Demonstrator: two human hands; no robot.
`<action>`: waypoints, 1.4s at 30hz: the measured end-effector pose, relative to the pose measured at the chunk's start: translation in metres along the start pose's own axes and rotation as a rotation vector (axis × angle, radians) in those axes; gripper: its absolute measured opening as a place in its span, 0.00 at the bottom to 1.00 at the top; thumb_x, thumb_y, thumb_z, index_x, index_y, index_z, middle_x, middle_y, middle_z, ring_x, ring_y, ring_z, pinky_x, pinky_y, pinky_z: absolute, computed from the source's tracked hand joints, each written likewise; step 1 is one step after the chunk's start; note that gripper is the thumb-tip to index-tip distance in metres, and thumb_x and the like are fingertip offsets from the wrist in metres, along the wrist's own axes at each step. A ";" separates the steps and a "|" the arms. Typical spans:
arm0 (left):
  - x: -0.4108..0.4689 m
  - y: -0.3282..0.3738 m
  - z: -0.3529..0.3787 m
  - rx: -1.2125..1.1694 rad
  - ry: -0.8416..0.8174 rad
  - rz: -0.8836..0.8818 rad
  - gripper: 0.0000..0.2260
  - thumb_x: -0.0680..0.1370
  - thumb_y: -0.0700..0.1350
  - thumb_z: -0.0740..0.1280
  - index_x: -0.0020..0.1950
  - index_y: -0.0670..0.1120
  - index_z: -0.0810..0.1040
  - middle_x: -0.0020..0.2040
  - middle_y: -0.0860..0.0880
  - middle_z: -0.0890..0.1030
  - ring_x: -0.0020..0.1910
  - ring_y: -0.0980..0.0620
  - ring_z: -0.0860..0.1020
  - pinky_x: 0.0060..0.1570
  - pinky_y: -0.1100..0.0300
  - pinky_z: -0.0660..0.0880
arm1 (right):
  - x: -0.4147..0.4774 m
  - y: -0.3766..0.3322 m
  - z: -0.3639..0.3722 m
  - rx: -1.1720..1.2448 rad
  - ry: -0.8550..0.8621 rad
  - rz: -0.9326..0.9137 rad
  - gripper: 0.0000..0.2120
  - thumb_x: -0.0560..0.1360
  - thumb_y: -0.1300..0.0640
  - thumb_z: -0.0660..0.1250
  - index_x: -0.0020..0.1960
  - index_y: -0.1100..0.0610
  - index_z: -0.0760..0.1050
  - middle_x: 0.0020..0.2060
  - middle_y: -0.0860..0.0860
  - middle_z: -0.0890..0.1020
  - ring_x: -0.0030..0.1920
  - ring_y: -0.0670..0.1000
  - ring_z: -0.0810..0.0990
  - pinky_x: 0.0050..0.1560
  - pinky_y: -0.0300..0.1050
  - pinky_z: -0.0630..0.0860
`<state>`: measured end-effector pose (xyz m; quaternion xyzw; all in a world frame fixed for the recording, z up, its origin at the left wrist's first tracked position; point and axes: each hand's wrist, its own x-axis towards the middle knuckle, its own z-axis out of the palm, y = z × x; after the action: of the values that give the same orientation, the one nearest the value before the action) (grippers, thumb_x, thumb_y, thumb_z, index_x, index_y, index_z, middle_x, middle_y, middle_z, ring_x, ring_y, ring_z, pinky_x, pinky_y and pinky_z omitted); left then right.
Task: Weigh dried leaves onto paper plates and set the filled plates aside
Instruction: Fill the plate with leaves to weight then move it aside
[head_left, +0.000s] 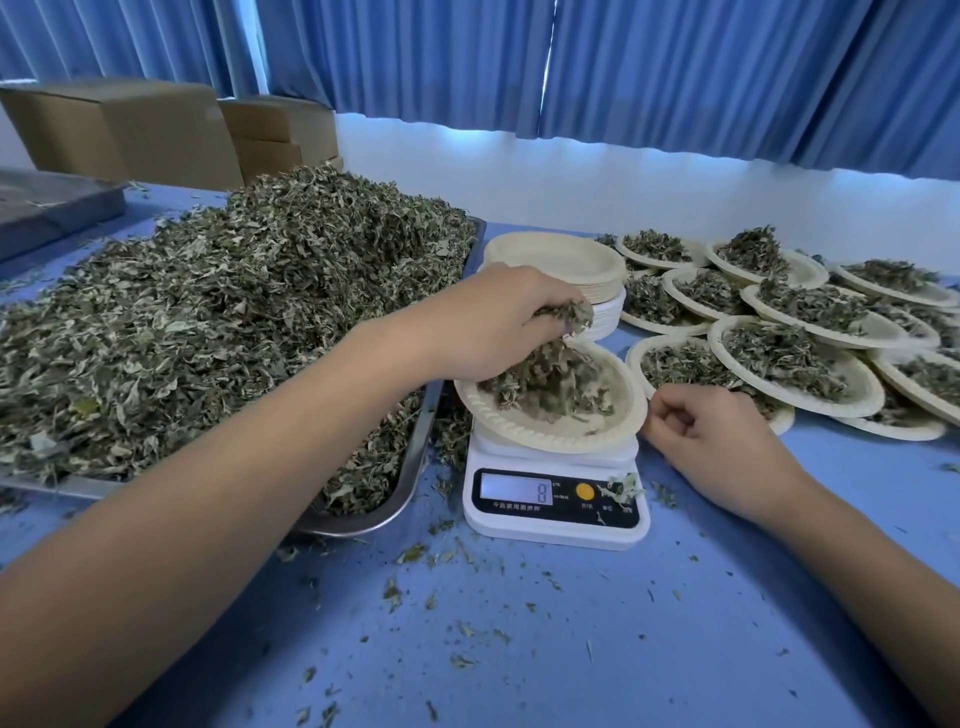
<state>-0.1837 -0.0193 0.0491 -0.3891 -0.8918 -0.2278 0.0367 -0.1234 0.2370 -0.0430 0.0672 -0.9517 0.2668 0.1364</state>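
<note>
A white digital scale (556, 512) stands on the blue table, its display showing 8. On it sits a paper plate (618, 415) holding a small heap of dried leaves (550, 382). My left hand (498, 322) hovers over the plate and grips a clump of leaves, some spilling from its fingers. My right hand (711, 441) rests at the plate's right rim, its fingers curled; whether it pinches the rim I cannot tell. A large metal tray (410, 478) heaped with dried leaves (208, 332) lies to the left.
A stack of empty paper plates (556, 260) stands behind the scale. Several filled plates (795, 364) overlap one another at the right. Cardboard boxes (130, 130) sit at the back left. Leaf crumbs are scattered over the near table (519, 649).
</note>
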 end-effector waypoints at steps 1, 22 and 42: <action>0.000 0.000 -0.001 -0.003 0.019 0.004 0.13 0.84 0.47 0.62 0.67 0.52 0.79 0.58 0.50 0.84 0.55 0.51 0.81 0.61 0.51 0.75 | 0.000 0.000 0.000 -0.003 -0.003 -0.001 0.16 0.78 0.56 0.69 0.33 0.54 0.72 0.25 0.57 0.72 0.26 0.45 0.63 0.30 0.39 0.64; 0.000 -0.006 -0.015 -0.090 0.201 -0.030 0.09 0.82 0.48 0.67 0.51 0.46 0.85 0.37 0.51 0.83 0.29 0.61 0.79 0.33 0.65 0.74 | 0.000 -0.002 -0.001 -0.006 -0.017 -0.017 0.16 0.78 0.55 0.70 0.34 0.52 0.71 0.25 0.56 0.72 0.26 0.46 0.63 0.32 0.39 0.66; -0.012 -0.085 -0.070 0.218 0.182 -0.429 0.23 0.83 0.57 0.62 0.35 0.43 0.78 0.27 0.48 0.74 0.26 0.51 0.72 0.28 0.58 0.64 | -0.001 -0.003 -0.002 -0.014 -0.036 0.015 0.14 0.79 0.56 0.70 0.35 0.54 0.73 0.26 0.56 0.73 0.26 0.46 0.63 0.33 0.45 0.66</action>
<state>-0.2436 -0.1088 0.0769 -0.1627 -0.9662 -0.1672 0.1094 -0.1212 0.2353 -0.0399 0.0639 -0.9563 0.2598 0.1180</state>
